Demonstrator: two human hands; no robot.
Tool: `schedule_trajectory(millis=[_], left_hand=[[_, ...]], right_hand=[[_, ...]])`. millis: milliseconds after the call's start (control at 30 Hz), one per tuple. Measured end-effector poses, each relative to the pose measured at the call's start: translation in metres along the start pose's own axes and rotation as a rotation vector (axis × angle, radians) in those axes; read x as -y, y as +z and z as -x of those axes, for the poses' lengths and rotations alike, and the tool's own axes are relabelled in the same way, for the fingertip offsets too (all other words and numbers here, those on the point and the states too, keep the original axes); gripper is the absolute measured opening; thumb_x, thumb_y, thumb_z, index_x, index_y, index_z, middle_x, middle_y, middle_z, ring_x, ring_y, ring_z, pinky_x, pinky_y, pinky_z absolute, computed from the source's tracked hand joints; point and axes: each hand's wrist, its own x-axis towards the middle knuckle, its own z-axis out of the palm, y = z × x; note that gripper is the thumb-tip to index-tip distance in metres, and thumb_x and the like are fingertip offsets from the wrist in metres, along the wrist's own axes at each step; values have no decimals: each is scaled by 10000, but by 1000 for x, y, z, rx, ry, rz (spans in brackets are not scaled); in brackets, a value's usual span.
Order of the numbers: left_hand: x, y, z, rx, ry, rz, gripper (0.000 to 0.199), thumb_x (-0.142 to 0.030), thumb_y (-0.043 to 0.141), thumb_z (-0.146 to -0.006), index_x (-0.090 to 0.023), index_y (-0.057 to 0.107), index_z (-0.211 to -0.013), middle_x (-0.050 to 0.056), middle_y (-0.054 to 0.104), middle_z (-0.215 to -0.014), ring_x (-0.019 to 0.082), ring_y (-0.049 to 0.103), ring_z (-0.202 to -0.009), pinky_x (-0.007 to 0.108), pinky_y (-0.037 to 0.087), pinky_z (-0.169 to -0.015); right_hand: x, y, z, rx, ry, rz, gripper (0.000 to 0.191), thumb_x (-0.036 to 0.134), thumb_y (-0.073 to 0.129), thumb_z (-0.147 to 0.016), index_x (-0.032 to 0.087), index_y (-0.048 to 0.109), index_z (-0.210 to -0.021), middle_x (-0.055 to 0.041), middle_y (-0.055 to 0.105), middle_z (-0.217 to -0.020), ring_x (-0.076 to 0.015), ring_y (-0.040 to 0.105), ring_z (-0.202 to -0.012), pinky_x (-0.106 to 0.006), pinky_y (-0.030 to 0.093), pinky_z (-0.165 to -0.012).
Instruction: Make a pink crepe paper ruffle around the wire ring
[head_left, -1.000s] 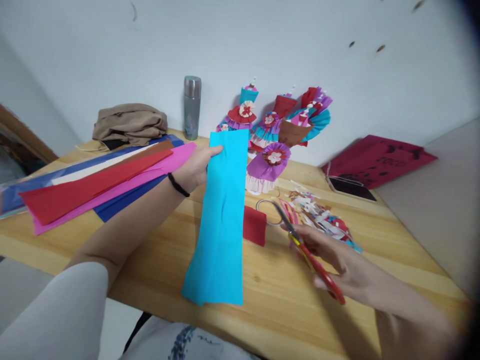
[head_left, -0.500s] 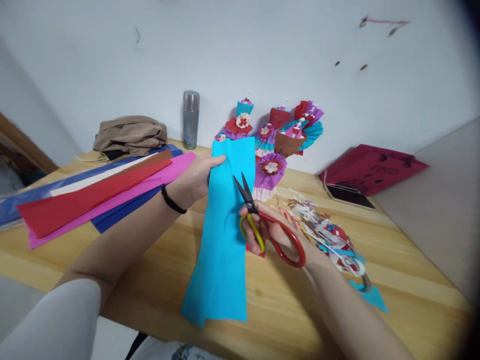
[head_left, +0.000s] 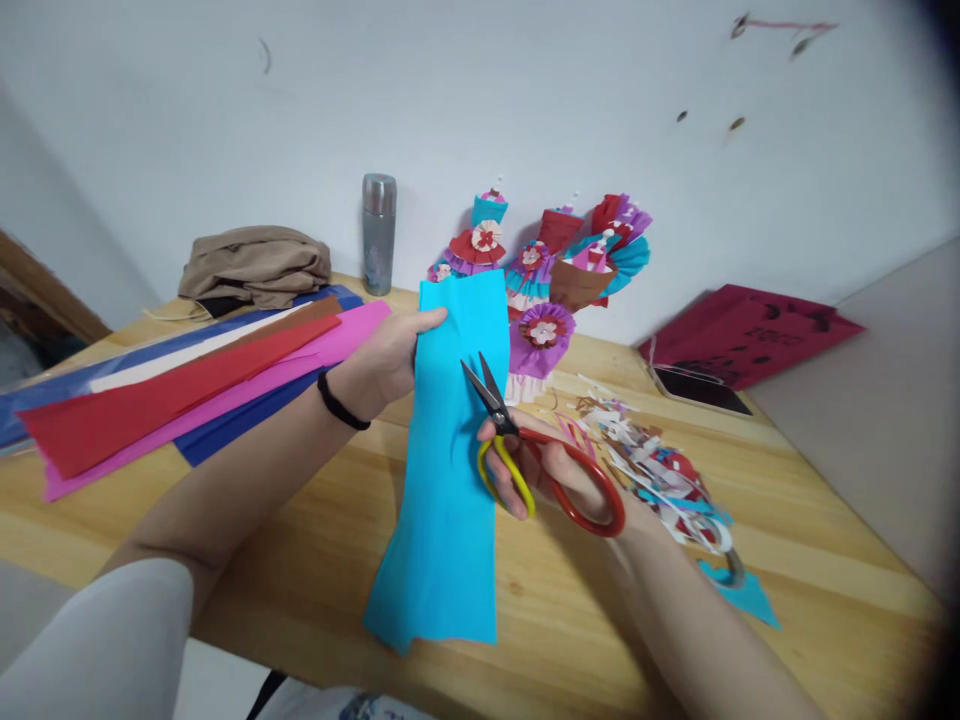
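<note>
A long strip of turquoise paper hangs from my left hand, which grips its upper left edge with the thumb in front and the other fingers hidden behind. My right hand holds scissors with one red and one yellow handle. Their dark blades are parted and point up and left, in front of the strip's upper part. Behind the strip stand several ruffled paper dresses in purple, red, brown and turquoise.
Coloured paper sheets and a brown cloth lie at left. A grey bottle stands by the wall. At right are paper scraps, a tape roll, a phone and a magenta bag.
The view has shifted slightly. The scissors' blades have moved a little left over the turquoise strip, still parted. My left hand keeps its hold on the strip.
</note>
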Motion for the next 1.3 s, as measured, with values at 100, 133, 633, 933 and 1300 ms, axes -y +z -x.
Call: schedule_trajectory(millis=[100, 133, 633, 933, 1300], left_hand=[[1, 0, 0, 17, 1, -8, 292, -207, 469, -976, -56, 705, -1058, 162, 774, -1028, 288, 726, -1037, 463, 560, -1006], [2, 0, 1, 29, 2, -14, 302, -207, 469, -976, -51, 703, -1087, 164, 773, -1030, 287, 728, -1030, 467, 556, -1012], [4, -4, 0, 84, 32, 0, 289, -216, 502, -964, -57, 719, -1070, 162, 777, -981, 266, 745, -944, 435, 577, -971], [-2, 5, 6, 8, 17, 10, 319, -196, 435, -992, -60, 710, -1077, 137, 784, -907, 264, 740, -980, 448, 554, -1015], [-8, 5, 9, 38, 9, -33, 398, -206, 375, -1018, -32, 646, -1252, 126, 783, -866, 267, 756, -897, 467, 568, -981]], right_hand=[[-4, -4, 1, -5, 1, 20, 650, 746, 437, -906, 189, 498, -1238, -27, 582, -793, -112, 547, -522, -218, 372, -423], [-5, -4, 2, -7, -1, 24, 657, 751, 422, -908, 190, 495, -1242, -28, 584, -792, -113, 546, -516, -220, 375, -418], [-2, -2, 3, 3, -18, -23, 622, 724, 462, -911, 198, 529, -1236, -23, 570, -813, -104, 554, -515, -208, 340, -395], [3, -3, 5, 42, 4, -26, 600, 715, 496, -903, 201, 528, -1210, 2, 566, -754, -99, 535, -506, -216, 352, -439], [4, -3, 3, 61, 8, -35, 582, 703, 523, -900, 185, 529, -1166, 6, 561, -775, -81, 534, -499, -214, 348, -448]])
